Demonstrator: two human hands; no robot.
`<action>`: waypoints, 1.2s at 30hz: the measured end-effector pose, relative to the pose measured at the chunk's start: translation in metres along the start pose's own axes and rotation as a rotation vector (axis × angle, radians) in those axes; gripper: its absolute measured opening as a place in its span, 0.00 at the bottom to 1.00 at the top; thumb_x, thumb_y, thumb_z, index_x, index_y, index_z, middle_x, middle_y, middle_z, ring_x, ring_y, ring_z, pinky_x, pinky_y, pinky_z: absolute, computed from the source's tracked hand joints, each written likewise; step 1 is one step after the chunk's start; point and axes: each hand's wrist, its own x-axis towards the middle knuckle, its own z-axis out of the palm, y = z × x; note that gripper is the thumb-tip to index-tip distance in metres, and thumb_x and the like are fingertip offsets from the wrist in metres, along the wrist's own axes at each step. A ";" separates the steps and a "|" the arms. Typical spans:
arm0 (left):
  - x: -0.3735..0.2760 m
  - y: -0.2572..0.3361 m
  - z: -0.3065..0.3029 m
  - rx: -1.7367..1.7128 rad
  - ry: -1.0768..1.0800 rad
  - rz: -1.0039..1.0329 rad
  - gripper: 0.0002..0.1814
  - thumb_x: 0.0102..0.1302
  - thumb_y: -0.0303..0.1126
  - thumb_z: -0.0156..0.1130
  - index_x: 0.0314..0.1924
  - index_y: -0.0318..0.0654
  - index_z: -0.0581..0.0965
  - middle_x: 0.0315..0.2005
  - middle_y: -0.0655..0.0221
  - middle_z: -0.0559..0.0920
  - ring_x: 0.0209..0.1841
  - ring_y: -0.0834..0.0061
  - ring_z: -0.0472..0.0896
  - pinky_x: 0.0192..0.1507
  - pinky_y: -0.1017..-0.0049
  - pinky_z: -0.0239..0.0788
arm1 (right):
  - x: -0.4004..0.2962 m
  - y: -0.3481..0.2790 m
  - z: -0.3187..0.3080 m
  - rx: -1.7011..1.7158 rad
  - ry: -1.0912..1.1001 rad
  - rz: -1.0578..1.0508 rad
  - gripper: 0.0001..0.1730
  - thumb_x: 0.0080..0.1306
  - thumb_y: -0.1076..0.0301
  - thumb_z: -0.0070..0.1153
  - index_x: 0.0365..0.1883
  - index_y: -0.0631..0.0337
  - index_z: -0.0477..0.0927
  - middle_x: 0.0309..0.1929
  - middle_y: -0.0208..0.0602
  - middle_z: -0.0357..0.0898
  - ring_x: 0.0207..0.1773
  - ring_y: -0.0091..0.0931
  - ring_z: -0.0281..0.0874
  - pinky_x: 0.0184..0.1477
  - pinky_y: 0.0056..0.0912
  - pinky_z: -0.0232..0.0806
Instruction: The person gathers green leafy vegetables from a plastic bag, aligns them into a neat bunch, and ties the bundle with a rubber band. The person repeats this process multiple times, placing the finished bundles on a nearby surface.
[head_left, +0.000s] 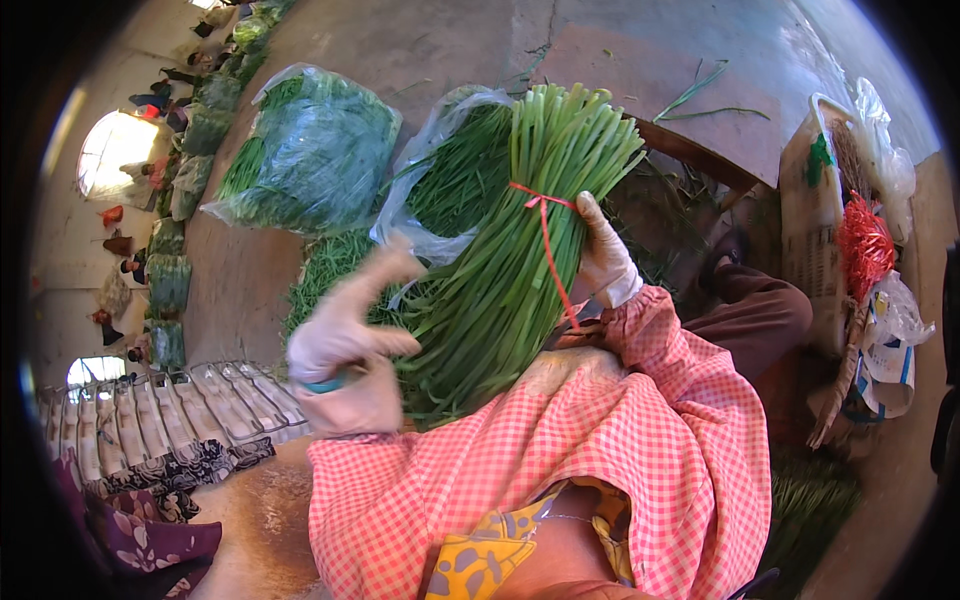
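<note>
A thick bundle of long green stalks, like garlic chives (495, 277), is bound near its pale stalk ends with a red plastic tie (541, 197), one long end of which hangs down. My right hand (609, 259), in a pale glove, grips the bundle's right side, thumb up beside the tie; its other fingers are hidden. Left of the bundle is my left hand (356, 322), gloved and blurred, fingers apart with nothing seen between them. Behind it lie loose cut greens (330, 270) and an open clear plastic bag (409, 180) of dark green leaves.
A filled plastic bag of greens (315, 157) stands upper left. A brown board (675, 90) lies beyond the bundle. On the right, a pale container (814, 225) stands near red plastic strips (865, 244). White racks (180, 409) are lower left; people and bagged greens line the far left.
</note>
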 end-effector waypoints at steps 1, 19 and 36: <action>-0.004 -0.001 -0.009 0.035 0.407 0.116 0.54 0.47 0.46 0.76 0.69 0.31 0.58 0.67 0.50 0.61 0.71 0.59 0.57 0.71 0.64 0.44 | -0.002 -0.002 -0.009 0.052 -0.035 0.039 0.25 0.67 0.55 0.56 0.54 0.66 0.74 0.51 0.43 0.80 0.50 0.34 0.80 0.57 0.42 0.71; 0.106 -0.015 0.060 -0.894 0.239 -0.021 0.43 0.49 0.34 0.72 0.64 0.33 0.64 0.51 0.66 0.77 0.51 0.74 0.75 0.57 0.72 0.66 | -0.011 -0.068 0.051 -1.320 0.563 -0.607 0.25 0.68 0.62 0.56 0.60 0.64 0.69 0.54 0.33 0.75 0.56 0.24 0.71 0.59 0.27 0.63; 0.182 -0.039 0.051 -0.464 -0.042 0.086 0.54 0.44 0.37 0.78 0.68 0.33 0.56 0.62 0.58 0.67 0.64 0.70 0.64 0.67 0.73 0.52 | -0.010 -0.015 0.043 -1.225 0.107 -0.499 0.15 0.74 0.67 0.42 0.31 0.66 0.77 0.41 0.39 0.80 0.44 0.26 0.77 0.52 0.27 0.67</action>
